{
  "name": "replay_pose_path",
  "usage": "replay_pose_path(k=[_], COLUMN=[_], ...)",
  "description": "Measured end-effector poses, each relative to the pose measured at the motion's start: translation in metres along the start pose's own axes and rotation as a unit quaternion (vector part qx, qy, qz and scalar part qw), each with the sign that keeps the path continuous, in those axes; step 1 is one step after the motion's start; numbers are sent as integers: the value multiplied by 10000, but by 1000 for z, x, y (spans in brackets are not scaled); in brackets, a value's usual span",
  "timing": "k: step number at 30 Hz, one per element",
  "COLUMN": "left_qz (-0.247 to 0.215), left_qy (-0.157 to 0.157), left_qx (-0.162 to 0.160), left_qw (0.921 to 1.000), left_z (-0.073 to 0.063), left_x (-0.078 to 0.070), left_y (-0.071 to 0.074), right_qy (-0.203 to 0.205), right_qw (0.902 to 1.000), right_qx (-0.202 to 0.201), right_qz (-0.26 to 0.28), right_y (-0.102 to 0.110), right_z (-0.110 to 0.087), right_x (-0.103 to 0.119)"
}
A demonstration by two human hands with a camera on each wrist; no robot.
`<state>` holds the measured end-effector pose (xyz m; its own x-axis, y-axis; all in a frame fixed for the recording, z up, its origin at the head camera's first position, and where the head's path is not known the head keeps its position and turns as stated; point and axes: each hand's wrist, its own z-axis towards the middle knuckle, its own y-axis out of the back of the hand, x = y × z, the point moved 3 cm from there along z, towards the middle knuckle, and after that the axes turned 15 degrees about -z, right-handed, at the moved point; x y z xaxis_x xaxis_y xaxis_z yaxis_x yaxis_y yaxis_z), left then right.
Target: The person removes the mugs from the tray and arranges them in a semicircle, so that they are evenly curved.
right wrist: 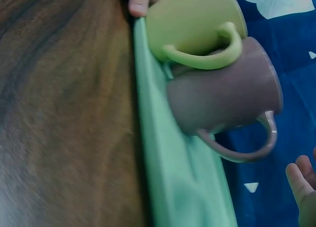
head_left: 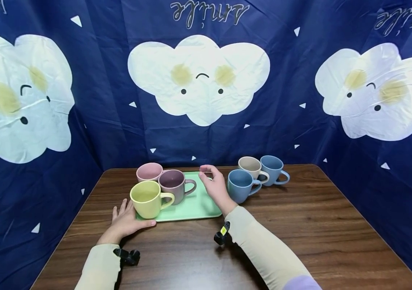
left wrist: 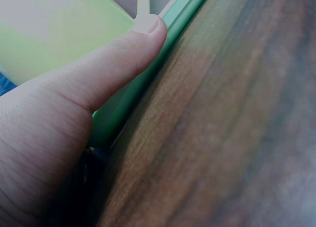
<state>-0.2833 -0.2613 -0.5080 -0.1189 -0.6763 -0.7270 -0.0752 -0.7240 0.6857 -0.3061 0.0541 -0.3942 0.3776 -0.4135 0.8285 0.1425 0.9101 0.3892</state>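
A light green tray (head_left: 202, 203) carries a yellow mug (head_left: 147, 203), a mauve mug (head_left: 172, 186) and a pink mug (head_left: 149, 172), all upright on its left half. My left hand (head_left: 127, 220) is at the tray's near left corner, fingers spread, the thumb (left wrist: 118, 59) lying along the front rim beside the yellow mug. Over the right end of the tray is my right hand (head_left: 216, 187), its fingers loosely bent and holding nothing. In the right wrist view only some of its fingers (right wrist: 301, 180) show at the lower right.
Right of the tray stand two blue mugs (head_left: 239, 187) (head_left: 272, 167) and a beige mug (head_left: 250, 165), handles pointing right. Everything sits on a brown wooden table (head_left: 300, 225). A dark blue cloth (head_left: 285, 133) with cloud prints hangs behind and at both sides.
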Motion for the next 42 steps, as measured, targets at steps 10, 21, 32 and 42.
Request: replay_pose_path(k=[10,21,32,42], left_qz=[-104,38,26,73], left_qy=[-80,24,-2,32], left_qx=[-61,9,-25,19], left_qw=[9999,10000,10000,10000], left_z=[-1,0,1,-1], left_x=[-2,-1,2,-1], left_y=[1,2,0,0], right_qy=[-227,-242,-658,-980], right_qw=[9987,9963,9877,9821], right_qx=[431,740,861,688], right_qz=[152,358,1130,1454], right_y=[-48,-59,-66,-75], right_z=[9,2,0,8], right_x=[-55,-49,-43,-76])
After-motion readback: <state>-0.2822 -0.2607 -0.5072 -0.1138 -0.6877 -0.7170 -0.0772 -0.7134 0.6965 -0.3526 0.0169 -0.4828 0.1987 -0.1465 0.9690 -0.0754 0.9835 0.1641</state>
